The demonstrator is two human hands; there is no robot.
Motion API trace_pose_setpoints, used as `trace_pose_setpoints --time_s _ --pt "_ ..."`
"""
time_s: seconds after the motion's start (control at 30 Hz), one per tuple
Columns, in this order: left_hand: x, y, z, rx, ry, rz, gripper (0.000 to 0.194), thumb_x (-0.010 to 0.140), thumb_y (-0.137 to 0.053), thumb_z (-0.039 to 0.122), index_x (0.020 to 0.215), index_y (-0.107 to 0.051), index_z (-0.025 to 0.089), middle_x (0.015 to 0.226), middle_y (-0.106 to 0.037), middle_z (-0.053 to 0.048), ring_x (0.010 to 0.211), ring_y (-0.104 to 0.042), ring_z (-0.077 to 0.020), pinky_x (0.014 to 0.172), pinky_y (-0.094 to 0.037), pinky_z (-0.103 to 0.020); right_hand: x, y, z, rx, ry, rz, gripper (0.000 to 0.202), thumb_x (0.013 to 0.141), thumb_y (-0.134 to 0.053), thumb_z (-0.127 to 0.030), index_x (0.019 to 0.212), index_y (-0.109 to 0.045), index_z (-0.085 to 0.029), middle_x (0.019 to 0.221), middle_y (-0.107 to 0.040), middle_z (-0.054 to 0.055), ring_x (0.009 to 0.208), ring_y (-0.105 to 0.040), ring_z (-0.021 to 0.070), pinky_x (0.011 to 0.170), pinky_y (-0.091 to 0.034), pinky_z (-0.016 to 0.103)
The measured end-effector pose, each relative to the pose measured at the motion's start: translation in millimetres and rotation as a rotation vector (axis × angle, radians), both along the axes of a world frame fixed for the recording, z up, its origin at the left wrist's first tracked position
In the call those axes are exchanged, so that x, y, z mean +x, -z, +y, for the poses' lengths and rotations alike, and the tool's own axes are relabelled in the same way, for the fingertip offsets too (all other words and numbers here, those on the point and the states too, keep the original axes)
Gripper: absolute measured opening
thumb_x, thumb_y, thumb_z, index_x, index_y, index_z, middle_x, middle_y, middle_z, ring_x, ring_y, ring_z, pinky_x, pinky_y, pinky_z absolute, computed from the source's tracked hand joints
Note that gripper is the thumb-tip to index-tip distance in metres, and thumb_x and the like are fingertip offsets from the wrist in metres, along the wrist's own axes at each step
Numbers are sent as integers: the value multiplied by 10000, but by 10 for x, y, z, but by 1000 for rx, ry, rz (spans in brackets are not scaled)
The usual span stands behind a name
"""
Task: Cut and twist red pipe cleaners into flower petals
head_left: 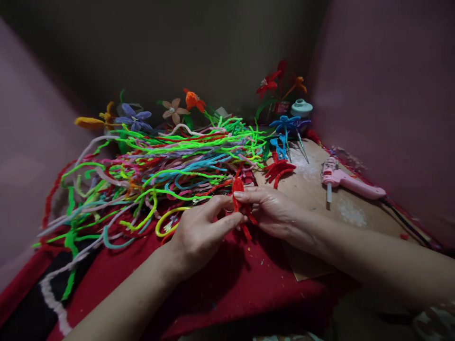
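Between my two hands is a bent red pipe cleaner, its loop standing up and its ends hanging below the fingers. My left hand pinches it low down, thumb and fingertips together. From the other side my right hand grips it higher, with the thumb on the loop. Parts of the piece are hidden by the fingers. Just beyond my right hand, a bunch of red pipe-cleaner petals lies on the board. Left of the hands spreads a large heap of coloured pipe cleaners.
A pink glue gun rests on the wooden board at right, its cord trailing along the edge. Finished pipe-cleaner flowers, such as a purple one and a blue one, stand behind. A pale blue jar sits at the back.
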State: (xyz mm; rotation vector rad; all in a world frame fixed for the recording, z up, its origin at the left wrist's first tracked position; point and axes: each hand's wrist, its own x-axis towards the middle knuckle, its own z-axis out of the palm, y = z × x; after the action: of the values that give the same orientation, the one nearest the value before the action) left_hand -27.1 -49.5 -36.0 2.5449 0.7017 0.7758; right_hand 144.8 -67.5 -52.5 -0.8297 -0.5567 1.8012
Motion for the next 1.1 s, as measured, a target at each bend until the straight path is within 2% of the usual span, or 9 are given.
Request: trace_pose_setpoints --time_s 0.1,0.23,0.37,0.47,0.6,0.77,0.93,1.1 --pt "-4 -77 -6 -58 14 -49 210 822 -544 197 918 -713 277 1018 -669 -40 828 -616 -140 723 -455 -208 0 -5 -11 45 -12 -39 99 638 -692 -159 605 -607 -120 556 -558 -7 490 -470 77 472 -354 214" --pt "-29 -162 11 -131 111 -61 192 836 -525 168 897 -698 225 975 -677 -64 844 -629 -145 753 -469 -207 -10 -43 -20 62 -9 -143 76 589 -641 -114 542 -584 -128 490 -533 -15 446 -458 80 447 -357 218" --pt "-75 -241 32 -42 171 -88 167 821 -544 107 919 -655 185 898 -645 -55 791 -608 -121 721 -464 -197 -6 -52 -15 138 -65 -234 127 591 -632 -129 482 -567 -132 436 -509 -27 389 -410 63 414 -343 210" --pt "-106 -307 26 -16 162 -72 158 816 -552 89 910 -644 177 861 -617 -34 761 -584 -100 692 -450 -182 4 -53 -17 182 -111 -283 28 587 -615 -106 562 -623 -114 462 -543 -16 406 -450 76 444 -379 221" --pt "-119 -368 6 -30 98 -43 107 818 -551 97 837 -637 159 809 -591 -18 713 -556 -84 660 -431 -174 14 -90 -33 205 -149 -341 69 574 -600 -79 633 -631 -99 501 -572 2 427 -483 88 465 -391 230" --pt "-91 -343 22 -48 71 -10 92 837 -539 131 827 -627 157 814 -578 -16 743 -547 -92 688 -423 -196 9 -106 -45 243 -139 -360 46 584 -579 -68 595 -585 -112 487 -555 -2 398 -492 97 438 -418 239" --pt "-33 -213 17 -29 -24 22 59 830 -548 145 843 -605 153 805 -543 -14 740 -519 -99 676 -412 -212 -8 -67 -46 208 -104 -317 24 651 -611 -116 645 -589 -121 504 -554 -12 418 -523 95 450 -458 232" --pt "5 -168 -20 -6 53 71 186 800 -559 98 969 -583 170 919 -522 -22 831 -514 -103 732 -421 -209 -1 -58 -28 221 -74 -319 81 646 -670 -146 675 -601 -115 587 -589 -1 443 -510 66 435 -428 195"
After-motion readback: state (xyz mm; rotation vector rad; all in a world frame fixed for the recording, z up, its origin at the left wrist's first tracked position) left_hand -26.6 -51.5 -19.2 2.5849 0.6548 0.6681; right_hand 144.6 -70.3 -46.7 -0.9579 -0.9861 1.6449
